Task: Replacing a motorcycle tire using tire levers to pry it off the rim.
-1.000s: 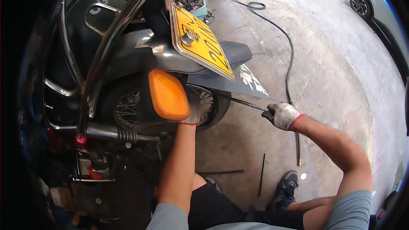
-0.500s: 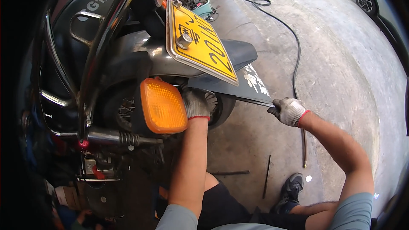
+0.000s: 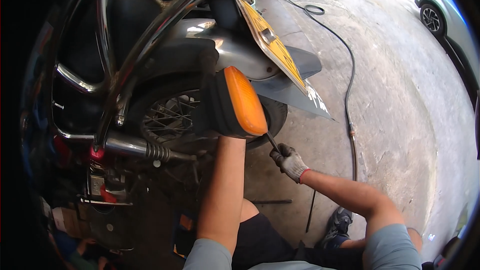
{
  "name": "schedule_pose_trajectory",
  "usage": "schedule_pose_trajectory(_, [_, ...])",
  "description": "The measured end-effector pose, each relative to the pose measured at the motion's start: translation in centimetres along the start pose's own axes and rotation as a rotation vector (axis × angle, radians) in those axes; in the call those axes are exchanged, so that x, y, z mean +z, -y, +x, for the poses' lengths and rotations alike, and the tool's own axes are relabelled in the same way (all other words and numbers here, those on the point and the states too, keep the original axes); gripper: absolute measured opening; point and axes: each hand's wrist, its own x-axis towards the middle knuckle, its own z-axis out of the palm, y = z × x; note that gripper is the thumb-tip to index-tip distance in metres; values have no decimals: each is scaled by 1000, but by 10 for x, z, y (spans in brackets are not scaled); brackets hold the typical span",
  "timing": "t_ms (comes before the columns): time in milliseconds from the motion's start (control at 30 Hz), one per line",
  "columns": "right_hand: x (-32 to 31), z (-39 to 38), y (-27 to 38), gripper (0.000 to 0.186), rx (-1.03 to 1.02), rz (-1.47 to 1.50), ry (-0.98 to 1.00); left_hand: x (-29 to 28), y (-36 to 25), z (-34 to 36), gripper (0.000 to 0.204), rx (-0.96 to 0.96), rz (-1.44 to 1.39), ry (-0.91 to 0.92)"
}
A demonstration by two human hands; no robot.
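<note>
My gloved right hand (image 3: 290, 162) is closed around a dark metal bar (image 3: 273, 141) that slants up behind the orange turn signal (image 3: 246, 101). My left forearm (image 3: 224, 190) reaches up to the rear wheel (image 3: 172, 115) of a motorcycle, and the turn signal hides that hand, so its fingers cannot be seen. Above the wheel is a metal mudguard (image 3: 235, 52) with a black mud flap (image 3: 292, 97) bearing white markings. A yellow licence plate (image 3: 277, 47) hangs over the flap, seen almost edge-on.
Chrome crash bars (image 3: 135, 50) and an exhaust pipe (image 3: 125, 147) stand to the left. Thin rods (image 3: 310, 211) lie on the concrete floor near my shoe (image 3: 340, 225). A black hose (image 3: 350, 80) runs along the floor on the right. A white car (image 3: 442, 15) is parked at the far right.
My right hand has moved left and down with the bar, from beside the mud flap to below the turn signal. My left hand has gone out of sight behind the turn signal. The view has shifted.
</note>
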Motion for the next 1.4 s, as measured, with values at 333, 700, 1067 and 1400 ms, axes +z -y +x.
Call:
schedule_pose_trajectory(333, [86,41,38,21,-66,788,-211,-11,-17,9,42,-184,-301,-63])
schedule_pose_trajectory(700, [134,118,-12,58,-86,883,-400,-8,-43,-8,50,-4,141,-47])
schedule_pose_trajectory(1067, [159,172,-20,52,-127,1018,-449,-40,-48,-15,47,-103,-23,51])
schedule_pose_trajectory(1400, [130,128,28,42,-132,1231,-279,-82,-48,-25,45,-198,-279,175])
